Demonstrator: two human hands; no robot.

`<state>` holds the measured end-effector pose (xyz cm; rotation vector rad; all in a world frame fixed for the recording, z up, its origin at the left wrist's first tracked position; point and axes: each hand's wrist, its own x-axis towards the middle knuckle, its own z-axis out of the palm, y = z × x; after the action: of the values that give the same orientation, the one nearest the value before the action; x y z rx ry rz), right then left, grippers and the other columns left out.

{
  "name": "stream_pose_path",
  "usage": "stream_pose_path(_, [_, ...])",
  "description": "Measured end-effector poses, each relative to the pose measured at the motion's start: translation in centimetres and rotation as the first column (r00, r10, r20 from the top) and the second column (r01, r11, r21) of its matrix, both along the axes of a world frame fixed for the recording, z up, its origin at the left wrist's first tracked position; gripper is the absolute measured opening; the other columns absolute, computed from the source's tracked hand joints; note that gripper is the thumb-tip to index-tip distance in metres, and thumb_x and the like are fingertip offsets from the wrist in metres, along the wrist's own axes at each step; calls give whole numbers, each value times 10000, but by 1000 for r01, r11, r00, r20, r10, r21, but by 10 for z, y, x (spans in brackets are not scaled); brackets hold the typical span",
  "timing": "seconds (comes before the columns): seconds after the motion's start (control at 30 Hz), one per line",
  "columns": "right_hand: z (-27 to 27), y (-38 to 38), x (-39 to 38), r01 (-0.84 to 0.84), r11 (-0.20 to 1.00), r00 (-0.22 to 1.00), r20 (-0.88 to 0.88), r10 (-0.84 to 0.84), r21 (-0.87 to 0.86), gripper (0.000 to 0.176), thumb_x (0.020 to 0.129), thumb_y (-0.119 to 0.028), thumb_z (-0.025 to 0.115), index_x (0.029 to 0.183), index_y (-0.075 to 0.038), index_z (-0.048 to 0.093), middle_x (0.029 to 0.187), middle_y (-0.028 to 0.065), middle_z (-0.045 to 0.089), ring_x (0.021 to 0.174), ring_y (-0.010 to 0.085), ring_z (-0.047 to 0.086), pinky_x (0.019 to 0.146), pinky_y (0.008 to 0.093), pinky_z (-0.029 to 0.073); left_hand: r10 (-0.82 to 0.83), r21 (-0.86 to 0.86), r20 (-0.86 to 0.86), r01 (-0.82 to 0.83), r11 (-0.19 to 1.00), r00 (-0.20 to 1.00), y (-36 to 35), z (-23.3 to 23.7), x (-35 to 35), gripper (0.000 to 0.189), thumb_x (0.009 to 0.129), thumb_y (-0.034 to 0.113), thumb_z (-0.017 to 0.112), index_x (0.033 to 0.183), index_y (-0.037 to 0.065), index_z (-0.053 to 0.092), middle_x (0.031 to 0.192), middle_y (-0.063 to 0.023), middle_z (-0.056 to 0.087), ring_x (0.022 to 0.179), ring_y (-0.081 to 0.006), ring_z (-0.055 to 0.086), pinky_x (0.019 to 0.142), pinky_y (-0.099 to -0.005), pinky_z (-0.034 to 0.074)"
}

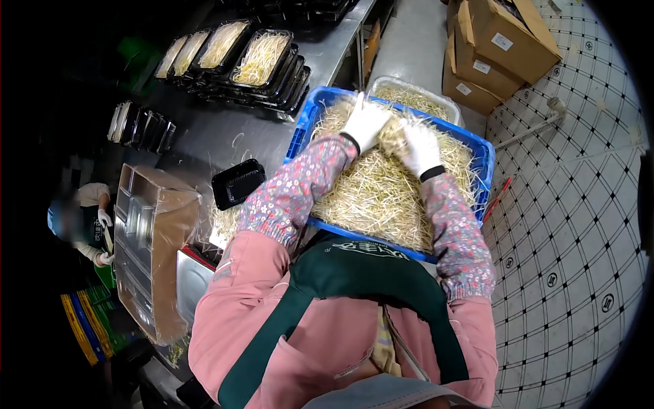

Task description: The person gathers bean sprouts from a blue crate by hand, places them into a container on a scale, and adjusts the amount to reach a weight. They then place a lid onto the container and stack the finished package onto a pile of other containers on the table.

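Observation:
A heap of bean sprouts (378, 198) fills a blue plastic crate (482, 170) in front of me. My left hand (366, 124), in a white glove, is at the far part of the heap, one finger pointing away and the others against a clump of sprouts (393, 138). My right hand (421, 146), also gloved, grips the same clump from the other side; its fingertips are slightly blurred. To the left of the crate, a black plastic tray (238, 184) lies on the metal table (197, 146) with nothing in it.
Filled black trays (262, 58) are stacked at the far left. Behind the crate stands a clear tub (449, 109) of sprouts. Cardboard boxes (501, 51) are on the patterned floor at right. An open carton (174, 218) holds clear plastic pieces. A co-worker (85, 221) is at far left.

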<state>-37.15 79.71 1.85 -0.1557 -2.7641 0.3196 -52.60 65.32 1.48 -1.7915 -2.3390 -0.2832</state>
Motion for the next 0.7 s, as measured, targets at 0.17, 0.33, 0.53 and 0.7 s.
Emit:
stream_pose_path(0.17, [-5, -75, 108, -58, 987, 973, 215, 90, -148, 968, 780, -499, 731, 1522, -52, 298, 1456, 212, 426, 1345, 388, 397, 1155, 510, 270, 17, -190, 214, 24, 981, 977, -103, 28, 106, 804, 805, 350, 716, 1485, 82, 380, 1382, -169, 485, 1403, -370, 348, 1156, -667, 140])
stream_pose_path(0.33, [8, -101, 174, -96, 945, 874, 428, 230, -313, 921, 820, -419, 729, 1556, -122, 262, 1532, 209, 356, 1439, 399, 300, 1167, 499, 256, 8, -276, 357, 98, 956, 934, -162, 30, 149, 842, 828, 428, 705, 1518, 111, 343, 1527, -178, 362, 1462, -379, 263, 1129, -684, 171])
stream_pose_path(0.53, [46, -65, 186, -90, 674, 765, 383, 518, -733, 603, 914, -220, 669, 1464, -87, 460, 1505, 210, 431, 1427, 341, 368, 1178, 397, 291, -84, -353, 357, 217, 910, 930, -206, 34, 141, 697, 882, 418, 670, 1479, 161, 420, 1522, -112, 394, 1436, -384, 302, 1115, -657, 256])
stream_pose_path(0.7, [31, -40, 151, 147, 480, 957, 247, 151, -865, 322, 938, -204, 640, 1225, -65, 682, 1140, 127, 719, 1026, 242, 692, 916, 305, 520, 84, -134, 672, 9, 991, 736, -204, 62, 125, 260, 874, 234, 702, 1095, 97, 703, 1009, -112, 705, 1073, -329, 637, 1007, -432, 458])
